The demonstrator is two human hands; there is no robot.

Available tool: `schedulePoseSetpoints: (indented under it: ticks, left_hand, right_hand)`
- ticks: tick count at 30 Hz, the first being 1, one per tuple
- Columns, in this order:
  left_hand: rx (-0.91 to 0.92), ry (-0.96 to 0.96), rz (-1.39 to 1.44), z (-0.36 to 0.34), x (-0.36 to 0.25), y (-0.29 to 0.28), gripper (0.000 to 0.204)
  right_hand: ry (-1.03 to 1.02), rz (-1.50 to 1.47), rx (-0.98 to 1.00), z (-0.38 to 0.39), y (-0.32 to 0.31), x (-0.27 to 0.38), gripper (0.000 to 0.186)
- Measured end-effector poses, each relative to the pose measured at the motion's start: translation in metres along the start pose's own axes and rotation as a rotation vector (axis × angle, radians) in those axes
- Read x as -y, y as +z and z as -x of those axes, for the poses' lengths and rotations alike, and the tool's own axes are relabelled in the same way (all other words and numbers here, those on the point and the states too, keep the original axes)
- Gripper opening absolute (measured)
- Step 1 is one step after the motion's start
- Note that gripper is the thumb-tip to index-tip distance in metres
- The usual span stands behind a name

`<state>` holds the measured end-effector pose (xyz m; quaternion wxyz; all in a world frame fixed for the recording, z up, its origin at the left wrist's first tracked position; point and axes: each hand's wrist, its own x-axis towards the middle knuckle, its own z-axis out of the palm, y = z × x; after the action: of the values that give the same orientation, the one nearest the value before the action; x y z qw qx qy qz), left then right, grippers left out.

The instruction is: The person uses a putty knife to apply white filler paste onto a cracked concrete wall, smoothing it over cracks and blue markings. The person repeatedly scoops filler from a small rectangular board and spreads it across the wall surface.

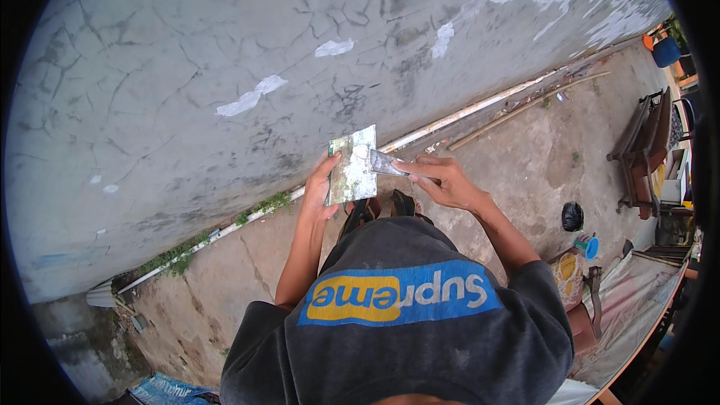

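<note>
My left hand (321, 184) grips a flat rectangular plate (346, 180) by its left edge, thumb on top. White filler is smeared over the plate's face. In my right hand (448, 181) is a putty knife (386, 163), its metal blade laid against the plate's right side near a patch of filler (361, 154). My fingers cover most of the knife's handle. Both tools are held in front of my body, close to a grey wall (187, 127) with cracks and white filled patches (253, 96).
A white pipe (480, 107) runs along the wall's foot, with weeds (180, 257) beside it. On the concrete ground lie a long pole (525, 109), a black bag (572, 216) and a blue-green bucket (589, 246). Brown wooden furniture (649, 150) stands at the right.
</note>
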<state>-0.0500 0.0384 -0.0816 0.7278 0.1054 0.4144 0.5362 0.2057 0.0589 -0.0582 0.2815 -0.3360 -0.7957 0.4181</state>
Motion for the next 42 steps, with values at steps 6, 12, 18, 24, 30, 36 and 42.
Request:
schedulePoseSetpoints:
  ticks: [6, 12, 18, 24, 30, 36, 42]
  left_hand:
    - [0.089, 0.077, -0.036, 0.018, -0.007, 0.011, 0.038]
    - [0.117, 0.026, -0.006, 0.023, -0.002, 0.01, 0.039]
    - [0.16, 0.023, 0.049, 0.032, 0.001, 0.026, 0.039]
    - [0.219, 0.012, 0.041, 0.032, -0.002, 0.01, 0.042]
    - [0.12, 0.063, -0.184, 0.033, -0.003, 0.017, 0.045]
    - [0.008, 0.194, -0.545, 0.028, -0.004, 0.032, 0.044]
    - [0.084, 0.25, -0.859, 0.01, -0.001, 0.026, 0.043]
  right_hand:
    - [-0.01, 0.072, 0.043, 0.023, -0.016, -0.009, 0.035]
    - [0.249, -0.69, 0.031, -0.003, -0.027, 0.025, 0.029]
    - [0.295, -1.019, 0.301, -0.012, -0.008, 0.005, 0.03]
    - [0.473, -0.808, 0.458, 0.019, -0.022, -0.027, 0.026]
    - [0.335, -0.253, 0.035, 0.018, -0.05, 0.016, 0.024]
    - [0.014, 0.823, 0.005, 0.002, -0.073, 0.05, 0.014]
    - [-0.136, 1.114, 0.262, -0.022, -0.06, 0.052, 0.013]
